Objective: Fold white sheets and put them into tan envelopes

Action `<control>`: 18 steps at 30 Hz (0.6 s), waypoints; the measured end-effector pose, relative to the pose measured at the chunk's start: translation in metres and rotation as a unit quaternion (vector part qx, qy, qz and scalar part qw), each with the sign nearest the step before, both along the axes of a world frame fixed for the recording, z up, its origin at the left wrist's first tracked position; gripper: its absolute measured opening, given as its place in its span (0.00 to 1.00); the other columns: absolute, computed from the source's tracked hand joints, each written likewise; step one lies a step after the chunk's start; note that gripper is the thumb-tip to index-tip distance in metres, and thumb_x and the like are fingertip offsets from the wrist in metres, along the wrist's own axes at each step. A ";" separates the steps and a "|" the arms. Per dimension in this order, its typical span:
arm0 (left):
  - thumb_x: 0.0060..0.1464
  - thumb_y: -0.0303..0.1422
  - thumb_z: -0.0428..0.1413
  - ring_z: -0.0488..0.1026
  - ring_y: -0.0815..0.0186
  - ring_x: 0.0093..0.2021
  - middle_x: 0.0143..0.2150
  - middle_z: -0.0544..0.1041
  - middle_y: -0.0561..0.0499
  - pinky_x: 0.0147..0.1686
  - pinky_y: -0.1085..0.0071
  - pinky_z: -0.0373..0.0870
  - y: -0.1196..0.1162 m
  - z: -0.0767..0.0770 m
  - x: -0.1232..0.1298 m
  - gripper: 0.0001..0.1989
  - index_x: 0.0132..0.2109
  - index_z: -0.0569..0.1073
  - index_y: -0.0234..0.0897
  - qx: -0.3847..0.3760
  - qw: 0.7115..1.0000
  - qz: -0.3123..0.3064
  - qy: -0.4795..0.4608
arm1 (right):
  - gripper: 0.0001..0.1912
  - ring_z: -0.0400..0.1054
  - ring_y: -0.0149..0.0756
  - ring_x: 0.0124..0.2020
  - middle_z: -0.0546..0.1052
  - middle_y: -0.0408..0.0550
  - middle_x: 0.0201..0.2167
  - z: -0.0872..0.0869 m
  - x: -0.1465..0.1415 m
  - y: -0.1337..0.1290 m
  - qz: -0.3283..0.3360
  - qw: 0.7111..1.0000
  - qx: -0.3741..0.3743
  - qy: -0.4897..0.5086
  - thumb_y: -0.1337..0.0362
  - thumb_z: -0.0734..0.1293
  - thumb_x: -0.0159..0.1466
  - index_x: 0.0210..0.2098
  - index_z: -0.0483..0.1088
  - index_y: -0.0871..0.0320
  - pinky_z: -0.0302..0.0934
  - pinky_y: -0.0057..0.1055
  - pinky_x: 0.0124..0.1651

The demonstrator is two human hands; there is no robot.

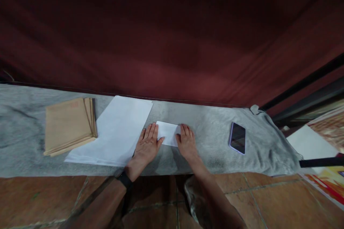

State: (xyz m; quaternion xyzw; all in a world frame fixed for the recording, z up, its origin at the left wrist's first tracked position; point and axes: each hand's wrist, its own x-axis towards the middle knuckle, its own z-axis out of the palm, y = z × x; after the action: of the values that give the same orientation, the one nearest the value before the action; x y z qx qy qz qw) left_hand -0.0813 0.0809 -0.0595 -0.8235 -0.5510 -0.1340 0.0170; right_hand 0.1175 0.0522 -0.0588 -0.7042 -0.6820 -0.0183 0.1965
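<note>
A small folded sheet of white paper lies flat on the grey cloth between my hands. My left hand is spread palm down at the paper's left edge, its thumb reaching onto the sheet. On the right edge rests my right hand, with its fingers laid flat over the paper and pointing away from me. Part of the paper is hidden under the fingers. Just left of my left hand is a stack of larger white sheets, fanned slightly at its lower edge.
Brown paper envelopes are piled on the left, overlapping the white stack. A phone lies to the right on the grey cloth. A dark red curtain hangs behind. Tiled floor and printed sheets show below and right.
</note>
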 end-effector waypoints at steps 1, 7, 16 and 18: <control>0.69 0.44 0.43 0.58 0.48 0.73 0.72 0.60 0.33 0.70 0.48 0.54 -0.001 0.001 0.001 0.33 0.71 0.60 0.25 0.000 1.000 0.005 -0.001 | 0.25 0.63 0.51 0.63 0.71 0.59 0.64 0.004 0.001 0.003 -0.010 1.000 -0.010 0.008 0.63 0.60 0.72 0.66 0.65 0.63 0.57 0.47 0.64; 0.68 0.39 0.47 0.55 0.46 0.74 0.73 0.59 0.34 0.71 0.46 0.51 -0.010 0.012 0.009 0.29 0.69 0.64 0.26 0.023 1.000 -0.017 -0.011 | 0.17 0.68 0.53 0.53 0.78 0.61 0.50 0.027 0.011 0.015 -0.072 0.982 -0.066 0.163 0.68 0.66 0.63 0.51 0.77 0.60 0.62 0.47 0.57; 0.61 0.48 0.57 0.55 0.43 0.73 0.75 0.55 0.31 0.69 0.38 0.52 -0.050 0.024 0.044 0.43 0.74 0.53 0.28 -0.013 0.992 -0.079 -0.095 | 0.12 0.69 0.34 0.24 0.74 0.40 0.24 0.053 0.013 0.019 -0.020 0.871 -0.134 0.472 0.55 0.63 0.65 0.34 0.73 0.55 0.66 0.29 0.25; 0.64 0.44 0.53 0.57 0.43 0.72 0.74 0.56 0.32 0.68 0.40 0.55 -0.050 0.032 0.047 0.38 0.73 0.55 0.28 -0.022 0.986 -0.051 -0.158 | 0.13 0.68 0.33 0.23 0.72 0.39 0.24 0.063 0.006 0.016 0.010 0.804 -0.129 0.580 0.51 0.66 0.62 0.32 0.71 0.54 0.66 0.28 0.24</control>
State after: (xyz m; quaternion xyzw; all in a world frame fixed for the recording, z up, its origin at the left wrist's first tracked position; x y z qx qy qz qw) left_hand -0.0344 0.0309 -0.0277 -0.8193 -0.5068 -0.2508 -0.0949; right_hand 0.1234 0.0687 0.0043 -0.5957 -0.4438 0.4833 0.4632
